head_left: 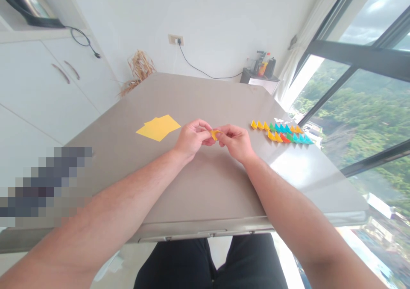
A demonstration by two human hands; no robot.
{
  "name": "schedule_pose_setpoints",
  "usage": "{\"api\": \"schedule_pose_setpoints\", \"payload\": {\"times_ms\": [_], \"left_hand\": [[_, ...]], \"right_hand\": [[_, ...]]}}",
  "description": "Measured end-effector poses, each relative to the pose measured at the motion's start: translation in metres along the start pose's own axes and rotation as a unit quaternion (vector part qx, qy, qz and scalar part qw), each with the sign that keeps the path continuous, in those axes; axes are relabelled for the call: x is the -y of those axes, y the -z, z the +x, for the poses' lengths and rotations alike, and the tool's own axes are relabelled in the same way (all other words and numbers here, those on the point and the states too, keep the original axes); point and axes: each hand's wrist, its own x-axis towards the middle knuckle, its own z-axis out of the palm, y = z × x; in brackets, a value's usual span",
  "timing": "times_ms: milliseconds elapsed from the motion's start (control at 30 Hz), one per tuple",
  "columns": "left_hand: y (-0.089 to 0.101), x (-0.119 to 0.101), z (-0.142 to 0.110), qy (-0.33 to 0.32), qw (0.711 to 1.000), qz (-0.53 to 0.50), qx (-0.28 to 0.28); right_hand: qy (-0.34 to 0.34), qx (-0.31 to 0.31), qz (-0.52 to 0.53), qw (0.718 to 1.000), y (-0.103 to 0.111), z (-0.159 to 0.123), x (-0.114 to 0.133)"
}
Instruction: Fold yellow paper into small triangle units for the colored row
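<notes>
Between my two hands, just above the middle of the table, is a small folded piece of yellow paper (215,134). My left hand (194,138) pinches its left side with thumb and fingers. From the other side, my right hand (236,141) grips it the same way. Fingers cover much of the paper, so its exact folds are hidden. Left of my hands lie several flat yellow paper sheets (159,129), overlapping. To the right, small folded paper boats (282,138) in yellow, green, blue, orange and red stand in two rows.
The grey table (205,190) reaches toward the white wall. A small cabinet (260,81) with bottles stands beyond its far right corner. Dried leaves (141,69) are at the far left. A blurred dark patch (48,182) covers the left edge. Windows (352,88) line the right.
</notes>
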Motion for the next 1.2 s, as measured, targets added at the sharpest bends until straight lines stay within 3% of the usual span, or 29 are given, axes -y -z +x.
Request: {"api": "schedule_pose_setpoints", "payload": {"times_ms": [267,500,667,833,1200], "left_hand": [[0.0011,-0.0008,-0.0001,0.001,1.0,-0.029,-0.005],[0.0005,-0.0015,-0.0011,-0.002,1.0,-0.025,-0.014],[0.0028,0.0005,-0.001,-0.036,0.999,0.011,0.01],[0.0047,0.0041,0.0003,-0.07,0.996,0.059,-0.014],[0.0068,0.0055,0.0021,-0.074,0.993,0.085,-0.02]], "right_hand": [[0.004,0.018,0.051,0.999,0.0058,0.0018,-0.0033],[-0.013,0.024,0.031,0.999,0.0089,-0.0023,0.0016],[-0.021,0.008,-0.007,1.0,0.0063,-0.0044,0.0048],[-0.03,-0.011,-0.01,0.999,0.0041,-0.0018,0.0031],[-0.04,-0.009,-0.009,0.999,0.0063,0.0015,-0.0032]]}}
